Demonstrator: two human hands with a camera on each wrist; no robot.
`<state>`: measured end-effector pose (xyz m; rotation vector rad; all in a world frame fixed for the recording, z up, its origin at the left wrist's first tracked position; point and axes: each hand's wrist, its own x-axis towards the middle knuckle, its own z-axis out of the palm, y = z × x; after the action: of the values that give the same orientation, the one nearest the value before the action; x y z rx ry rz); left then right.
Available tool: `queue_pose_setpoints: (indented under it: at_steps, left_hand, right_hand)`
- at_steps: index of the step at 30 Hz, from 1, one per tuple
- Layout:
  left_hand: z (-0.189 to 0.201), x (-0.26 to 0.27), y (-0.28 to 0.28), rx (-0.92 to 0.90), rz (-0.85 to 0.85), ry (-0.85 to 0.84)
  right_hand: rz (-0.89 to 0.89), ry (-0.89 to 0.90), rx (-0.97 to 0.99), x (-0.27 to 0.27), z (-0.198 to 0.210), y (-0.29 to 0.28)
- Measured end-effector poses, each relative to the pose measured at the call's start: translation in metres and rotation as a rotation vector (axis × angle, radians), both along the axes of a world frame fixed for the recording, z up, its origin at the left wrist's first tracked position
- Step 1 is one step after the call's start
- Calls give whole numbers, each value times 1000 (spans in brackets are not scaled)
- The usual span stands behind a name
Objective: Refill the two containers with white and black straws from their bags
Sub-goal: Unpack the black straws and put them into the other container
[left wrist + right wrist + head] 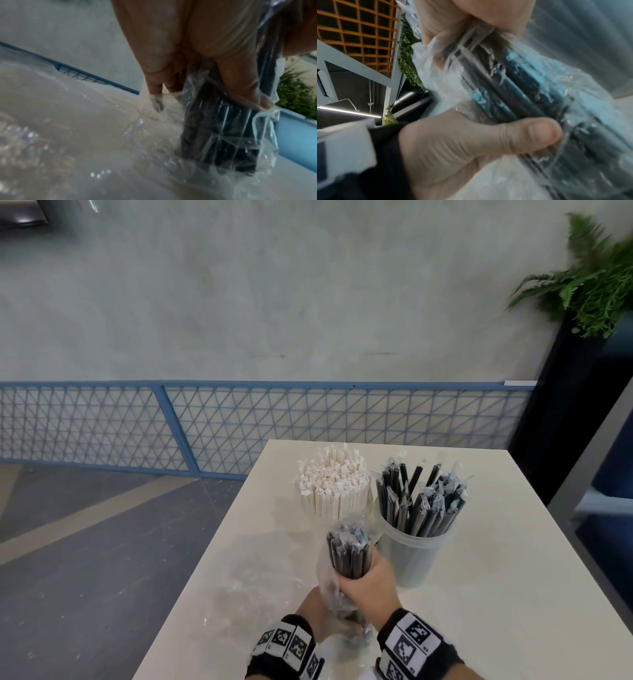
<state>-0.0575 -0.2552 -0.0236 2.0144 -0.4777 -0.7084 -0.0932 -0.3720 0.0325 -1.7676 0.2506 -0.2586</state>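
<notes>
A bundle of black straws (348, 553) stands upright in its clear plastic bag (330, 583) near the table's front. My right hand (368, 582) grips the bundle around its middle; its thumb (530, 133) presses on the wrapped black straws (513, 86). My left hand (320, 616) holds the bag's lower part, its fingers (236, 83) curled on the plastic bag (243, 136) over the black straws (214, 142). Behind stand two clear containers: the left container (337, 506) packed with white straws (334, 474), the right container (412, 553) part filled with black straws (423, 499).
The cream table (496, 594) has a loose clear plastic bag (246, 594) lying at its left, also filling the left wrist view as clear plastic (68, 135). A blue mesh railing (239, 419) runs behind, and a potted fern (589, 278) on a dark stand sits at the right.
</notes>
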Motion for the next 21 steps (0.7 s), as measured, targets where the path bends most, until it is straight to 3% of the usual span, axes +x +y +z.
queue_pose_setpoints:
  at_steps: [5, 9, 15, 21]
  left_hand:
    - [-1, 4, 1, -22, -18, -84]
    - [-10, 10, 5, -90, 27, -7]
    - [-18, 16, 13, -20, 203, -37]
    - [-6, 21, 16, -196, 416, -24]
  right_hand:
    - [-48, -51, 125, 8, 19, -18]
    - [-100, -118, 242, 13, 39, -29]
    - [-199, -290, 434, 22, 92, -55]
    - [-308, -445, 508, 27, 133, -83]
